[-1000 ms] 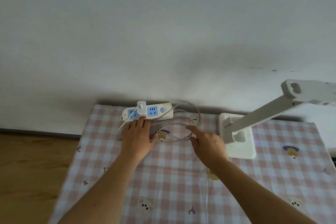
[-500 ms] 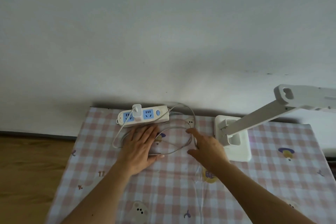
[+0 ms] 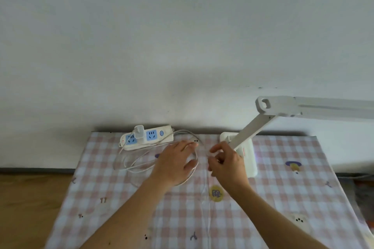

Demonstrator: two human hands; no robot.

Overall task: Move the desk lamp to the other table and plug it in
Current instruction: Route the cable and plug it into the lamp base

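Starting at the far left corner of the table, a power strip lies along the back edge with a white adapter plugged into it. From there a thin cord runs in loose loops toward the middle. The left hand lies flat on those loops, fingers straight, pressing rather than gripping. Just beside it the right hand has its fingers curled and seems to pinch a strand of the cord. The lamp stands near the back edge, right of both hands, its arm slanting up and off to the right. Plugging in looks done. A hard tug on the pinched strand could pull the adapter loose or slide the strip, and a loop caught on the lamp's base could tip it.
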